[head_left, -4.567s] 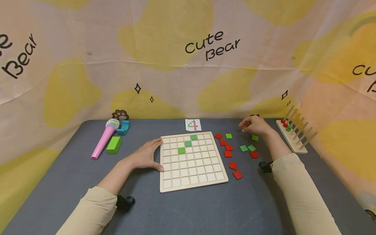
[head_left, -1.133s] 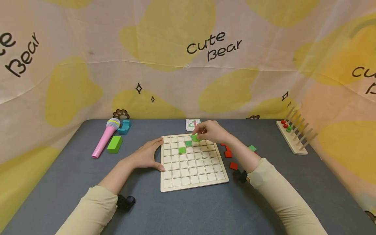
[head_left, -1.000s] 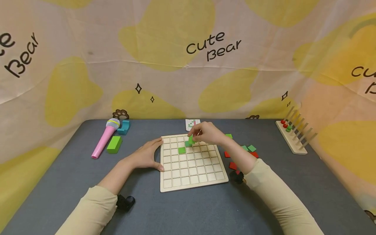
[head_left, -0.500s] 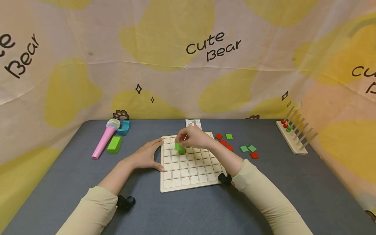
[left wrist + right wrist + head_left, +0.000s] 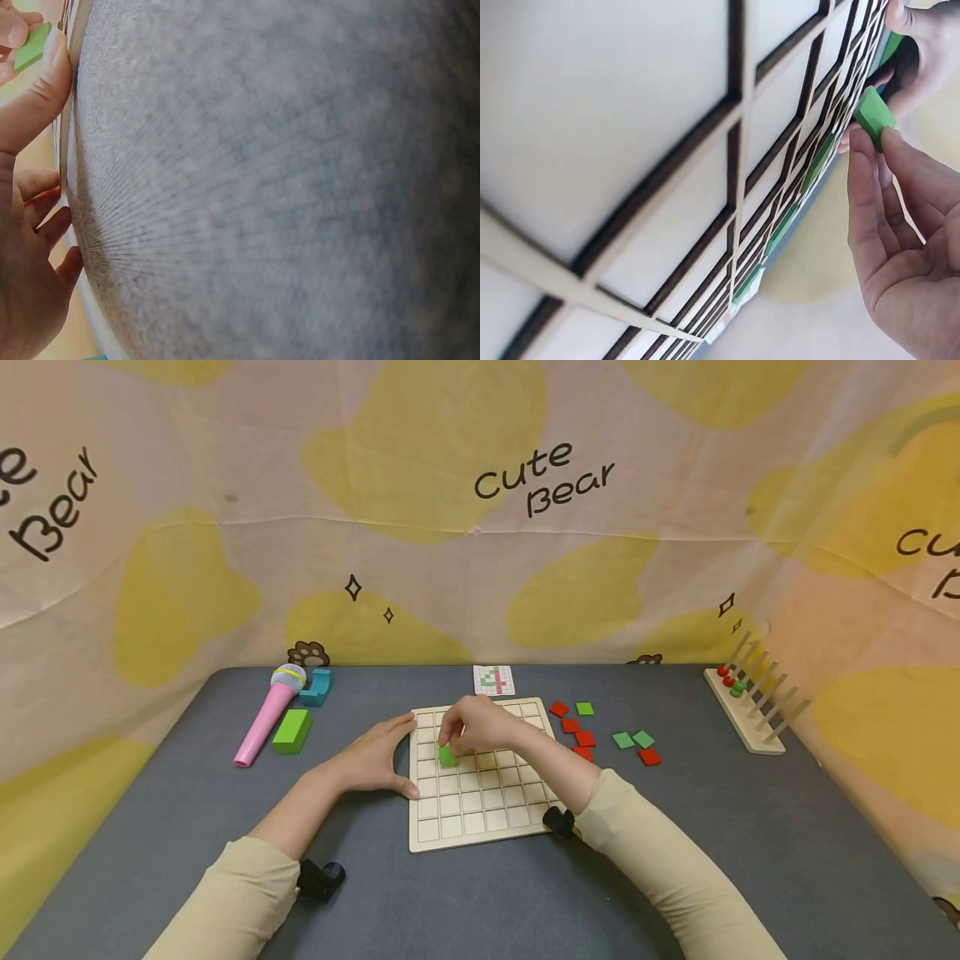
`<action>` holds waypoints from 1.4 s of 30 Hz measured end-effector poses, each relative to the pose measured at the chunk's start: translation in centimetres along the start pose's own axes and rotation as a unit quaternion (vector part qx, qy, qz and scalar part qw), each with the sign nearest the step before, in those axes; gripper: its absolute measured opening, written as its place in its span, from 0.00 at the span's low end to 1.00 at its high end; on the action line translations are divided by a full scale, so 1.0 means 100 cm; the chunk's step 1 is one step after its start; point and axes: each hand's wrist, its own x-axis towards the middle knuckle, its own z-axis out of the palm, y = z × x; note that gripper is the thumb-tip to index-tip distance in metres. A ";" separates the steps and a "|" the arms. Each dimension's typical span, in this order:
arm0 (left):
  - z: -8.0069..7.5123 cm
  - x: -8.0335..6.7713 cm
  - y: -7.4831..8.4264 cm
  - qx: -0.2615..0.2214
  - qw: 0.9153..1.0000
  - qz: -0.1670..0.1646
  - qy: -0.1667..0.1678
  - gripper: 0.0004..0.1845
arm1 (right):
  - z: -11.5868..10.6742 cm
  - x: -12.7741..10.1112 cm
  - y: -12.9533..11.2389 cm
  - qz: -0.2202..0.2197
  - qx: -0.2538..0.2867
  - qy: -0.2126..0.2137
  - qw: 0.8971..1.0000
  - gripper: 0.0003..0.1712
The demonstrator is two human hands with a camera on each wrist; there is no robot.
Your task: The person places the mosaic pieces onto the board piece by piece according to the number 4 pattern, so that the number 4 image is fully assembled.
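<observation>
A wooden grid board [image 5: 480,827] lies on the dark table. My left hand [image 5: 372,758] rests along its left edge, thumb and fingers spread apart; the left wrist view shows the thumb [image 5: 54,56] and fingertips against the rim. Over the left part of the grid, my right hand [image 5: 480,725] pinches a green square tile [image 5: 447,757] between thumb and fingers. The right wrist view has this tile [image 5: 874,114] tilted, close over the board. Several green tiles [image 5: 782,227] sit in cells there, but the right hand hides them in the head view.
Loose red tiles [image 5: 571,726] and green tiles [image 5: 623,740] lie right of the board. Behind it is a pattern card [image 5: 492,680]. At left are a pink toy microphone [image 5: 266,718], a green block [image 5: 292,731] and a blue block [image 5: 317,687]. A peg rack [image 5: 746,710] stands far right.
The right hand took a green tile from the right of the board, carried it left over the grid, then toward the near side and lower. The left hand has stayed at the board's edge.
</observation>
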 end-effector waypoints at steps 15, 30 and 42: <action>0.001 0.000 -0.001 0.006 1.000 0.008 0.004 0.64 | 0.009 0.000 -0.002 0.006 -0.021 -0.004 1.000 0.07; 0.001 -0.001 0.000 0.006 1.000 0.005 0.006 0.64 | 0.015 0.002 -0.002 0.009 -0.053 -0.003 0.999 0.05; 0.002 0.001 -0.001 0.006 1.000 0.000 0.003 0.64 | 0.016 0.003 0.001 0.005 -0.063 -0.007 0.998 0.04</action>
